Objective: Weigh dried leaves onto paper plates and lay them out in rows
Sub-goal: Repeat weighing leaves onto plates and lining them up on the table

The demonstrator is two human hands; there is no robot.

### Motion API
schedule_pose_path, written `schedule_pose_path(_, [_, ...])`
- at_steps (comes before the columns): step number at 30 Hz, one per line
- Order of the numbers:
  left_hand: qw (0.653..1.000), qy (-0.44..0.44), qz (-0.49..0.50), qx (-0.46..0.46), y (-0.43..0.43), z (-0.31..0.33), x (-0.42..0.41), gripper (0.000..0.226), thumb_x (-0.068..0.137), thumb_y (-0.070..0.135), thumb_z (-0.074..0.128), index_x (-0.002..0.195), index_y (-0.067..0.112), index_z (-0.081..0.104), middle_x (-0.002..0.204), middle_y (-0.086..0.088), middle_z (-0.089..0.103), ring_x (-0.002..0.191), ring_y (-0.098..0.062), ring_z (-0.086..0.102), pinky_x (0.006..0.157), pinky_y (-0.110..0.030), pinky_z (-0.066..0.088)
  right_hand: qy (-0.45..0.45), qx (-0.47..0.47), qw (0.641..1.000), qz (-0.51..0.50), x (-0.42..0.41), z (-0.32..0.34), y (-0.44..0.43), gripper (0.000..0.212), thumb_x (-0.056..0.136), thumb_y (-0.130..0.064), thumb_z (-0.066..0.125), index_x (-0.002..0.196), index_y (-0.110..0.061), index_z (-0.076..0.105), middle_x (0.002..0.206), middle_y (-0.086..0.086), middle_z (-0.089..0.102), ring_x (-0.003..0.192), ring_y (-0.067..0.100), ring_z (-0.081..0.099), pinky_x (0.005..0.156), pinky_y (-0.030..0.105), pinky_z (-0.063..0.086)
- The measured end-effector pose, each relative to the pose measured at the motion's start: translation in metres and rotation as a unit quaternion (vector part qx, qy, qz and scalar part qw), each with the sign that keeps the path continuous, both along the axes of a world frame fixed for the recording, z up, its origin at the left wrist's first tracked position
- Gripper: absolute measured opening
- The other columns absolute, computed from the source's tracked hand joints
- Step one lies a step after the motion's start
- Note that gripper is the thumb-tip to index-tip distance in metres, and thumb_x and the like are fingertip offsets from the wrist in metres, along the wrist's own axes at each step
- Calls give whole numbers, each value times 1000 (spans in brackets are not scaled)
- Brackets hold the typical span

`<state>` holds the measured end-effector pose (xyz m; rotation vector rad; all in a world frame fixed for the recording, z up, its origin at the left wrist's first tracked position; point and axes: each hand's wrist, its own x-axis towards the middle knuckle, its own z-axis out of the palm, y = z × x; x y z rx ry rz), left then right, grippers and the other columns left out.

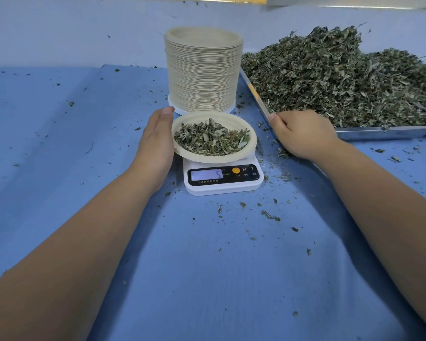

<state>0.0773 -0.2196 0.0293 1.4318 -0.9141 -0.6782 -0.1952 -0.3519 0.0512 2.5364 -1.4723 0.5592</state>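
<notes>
A paper plate (187, 153) with a small heap of dried leaves (210, 137) sits on a white kitchen scale (223, 187) whose display reads 5. My left hand (156, 139) lies against the plate's left rim with one straight finger running along it; its other fingers are hidden behind the plate. My right hand (303, 132) rests over the near left corner of a metal tray (384, 132). Its thumb touches the tray's rim, and its curled fingers are hidden behind the back of the hand. The tray holds a big pile of dried leaves (330, 77).
A tall stack of empty paper plates (203, 70) stands right behind the scale. Everything sits on a blue cloth (84, 143) strewn with leaf crumbs, most of them around the scale and the tray. A pale wall rises at the back.
</notes>
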Motion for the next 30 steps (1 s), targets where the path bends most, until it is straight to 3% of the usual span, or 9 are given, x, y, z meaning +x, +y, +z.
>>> schedule_pose_path(2, [1000, -14, 7, -2, -1, 0, -1, 57, 87, 64, 34, 135, 43, 57, 105, 42, 52, 100, 28, 44, 95, -18, 37, -34, -9, 999, 12, -2, -2, -1, 52, 106, -51, 30, 66, -21, 43, 57, -1, 49, 54, 20, 47, 49, 27, 26])
schedule_pose_path(4, [1000, -23, 14, 0, 0, 1, -1, 58, 88, 63, 33, 137, 42, 56, 103, 43, 50, 93, 33, 41, 85, -13, 33, -70, -12, 997, 20, -4, -3, -1, 48, 105, -51, 36, 68, -23, 45, 57, -3, 48, 54, 18, 47, 49, 28, 25])
schedule_pose_path(8, [1000, -21, 18, 2, -1, 1, -1, 57, 91, 60, 33, 139, 40, 56, 105, 41, 49, 96, 29, 40, 89, -17, 32, -93, 2, 996, 13, -4, -3, -5, 42, 102, -52, 37, 84, -24, 62, 59, -6, 53, 59, 14, 50, 51, 26, 29])
schedule_pose_path(13, [999, -31, 20, 4, -1, 1, -3, 49, 96, 57, 32, 136, 41, 56, 96, 45, 50, 78, 41, 40, 79, -12, 30, -73, 11, 997, -3, -4, -3, -6, 46, 104, -51, 35, 84, -19, 61, 63, -2, 54, 60, 19, 50, 51, 28, 28])
schedule_pose_path(18, [999, -27, 22, 2, -1, 2, -4, 45, 98, 56, 33, 133, 42, 57, 96, 42, 51, 81, 38, 43, 79, -12, 31, -62, 12, 998, 11, -8, -3, -2, 48, 105, -50, 34, 80, -17, 57, 63, 1, 53, 62, 23, 51, 51, 29, 26])
schedule_pose_path(21, [1000, -22, 22, 2, 0, 3, -5, 51, 96, 58, 33, 137, 39, 56, 104, 39, 52, 92, 30, 45, 85, -15, 34, -65, 12, 998, 16, -6, -1, 0, 46, 105, -48, 36, 79, -17, 57, 63, 2, 54, 61, 24, 52, 50, 28, 26])
schedule_pose_path(26, [1000, -2, 17, 7, 2, 5, -4, 61, 88, 61, 32, 140, 38, 55, 129, 24, 52, 127, -1, 47, 117, -38, 34, -107, 27, 994, 9, -3, 3, -6, 47, 106, -41, 38, 64, -20, 43, 55, 2, 46, 52, 22, 42, 49, 30, 25])
schedule_pose_path(30, [1000, 7, 9, 3, 4, 6, -5, 58, 88, 60, 34, 138, 39, 55, 134, 22, 52, 133, -5, 47, 120, -43, 34, -95, 119, 988, -22, 5, 21, -20, 48, 102, -30, 42, 58, -13, 34, 50, 5, 30, 48, 23, 25, 51, 29, 22])
